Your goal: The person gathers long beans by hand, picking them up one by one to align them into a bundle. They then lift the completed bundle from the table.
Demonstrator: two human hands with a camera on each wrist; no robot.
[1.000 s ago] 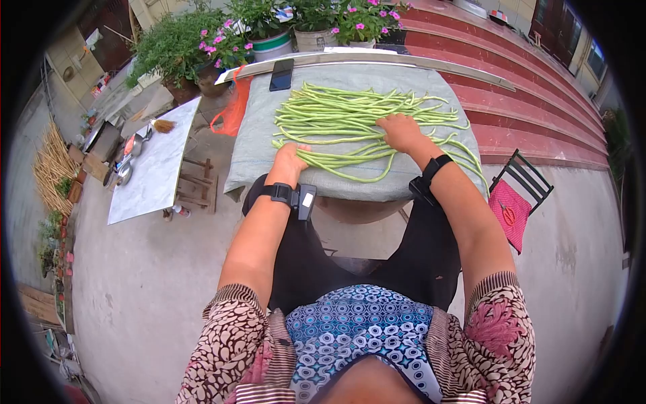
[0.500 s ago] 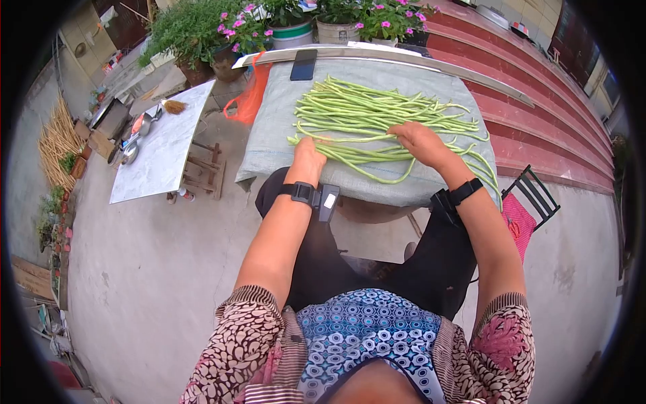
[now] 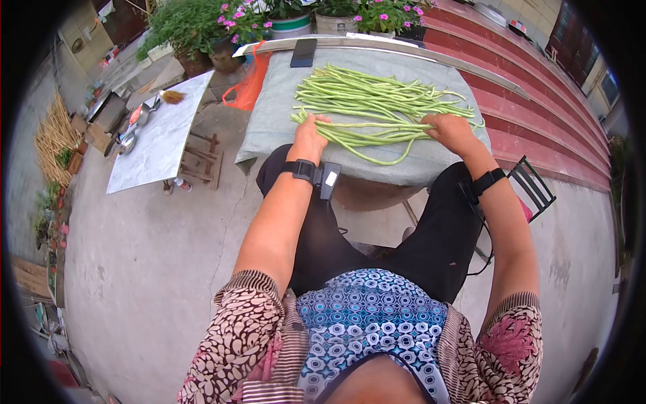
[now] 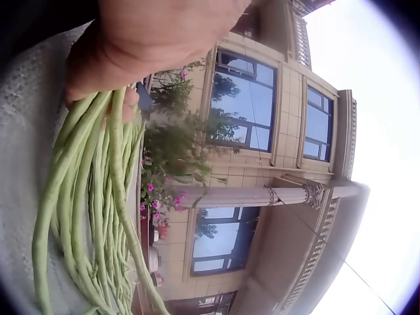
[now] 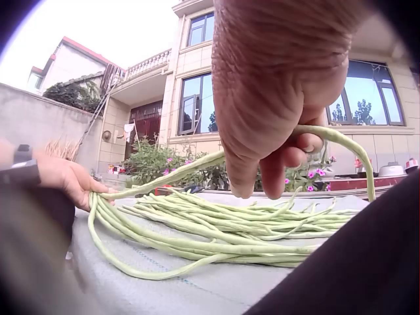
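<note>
My left hand (image 3: 311, 137) grips the ends of a small bunch of long green beans (image 3: 363, 140) at the table's near left side. In the left wrist view those beans (image 4: 72, 170) hang down out of the fist. To the right, my right hand (image 3: 455, 133) pinches a single long bean. The right wrist view shows this bean (image 5: 164, 178) stretched from the left hand, raised above the others, its free end drooping past the fingers. Behind both hands a larger pile of long beans (image 3: 377, 93) lies across the grey cloth (image 3: 266, 138).
A phone (image 3: 303, 53) lies at the cloth's back left, beside an orange plastic bag (image 3: 250, 84). Boards (image 3: 404, 50) run along the back edge before potted flowers (image 3: 235, 27). A white-topped table (image 3: 158, 138) stands left, red steps (image 3: 501, 101) and a chair (image 3: 531, 188) right.
My right hand has slid rightward and lifted a bean, drawing it out from the left hand. The left hand keeps its grip on the bunch. The head view has shifted slightly.
</note>
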